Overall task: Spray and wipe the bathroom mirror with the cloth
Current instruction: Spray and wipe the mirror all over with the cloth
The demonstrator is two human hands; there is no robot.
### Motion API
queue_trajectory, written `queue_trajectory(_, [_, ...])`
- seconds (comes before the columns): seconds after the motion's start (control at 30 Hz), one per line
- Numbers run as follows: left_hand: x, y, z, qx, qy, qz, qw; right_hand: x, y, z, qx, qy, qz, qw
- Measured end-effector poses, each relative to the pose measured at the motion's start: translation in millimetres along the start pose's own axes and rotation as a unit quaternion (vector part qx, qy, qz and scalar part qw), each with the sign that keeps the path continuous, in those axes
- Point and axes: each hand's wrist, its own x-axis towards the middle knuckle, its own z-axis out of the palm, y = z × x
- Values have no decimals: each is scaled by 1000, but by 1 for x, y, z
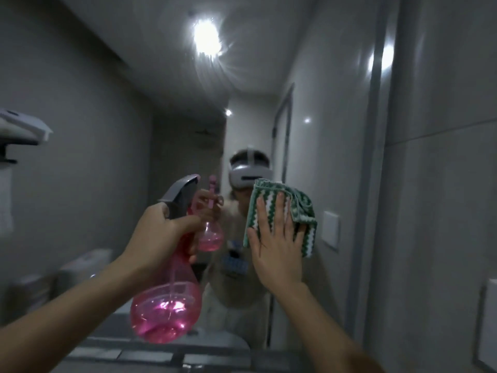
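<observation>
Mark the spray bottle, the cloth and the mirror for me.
spray bottle [166,313], head view, on its pink round belly.
cloth [302,211], head view, on the folded green-and-white part beside the fingers.
mirror [161,109], head view, on bare glass.

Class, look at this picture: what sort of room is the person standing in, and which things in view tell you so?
Most likely a bathroom. A large wall mirror fills the view, grey tiled walls surround it, and what looks like a toilet tank shows in the reflection.
</observation>
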Motion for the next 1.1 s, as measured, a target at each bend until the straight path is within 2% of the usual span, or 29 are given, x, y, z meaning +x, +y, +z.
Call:
queue_trajectory(0.17, [-37,-34,-18,28,21,-41,999,-23,-8,8,-8,-27,-34,999])
queue_trajectory(0.27, [-53,-47,-21,7,37,-64,997,-27,-2,9,-4,-26,-59,998])
queue_trajectory(0.47, [-69,-71,-5,-34,-4,-108,994,-51,19,5,-31,-28,-80,996])
queue_trajectory(0.77, [-115,-121,11,-40,-96,-111,988,-116,43,14,-14,-51,44,998])
queue_trajectory(0.97, [-135,-155,26,1,-88,-137,987,-168,71,24,-15,-57,106,993])
queue_trajectory(1.1, [-136,-172,41,-6,-67,-183,981,-190,86,29,-9,-21,103,994])
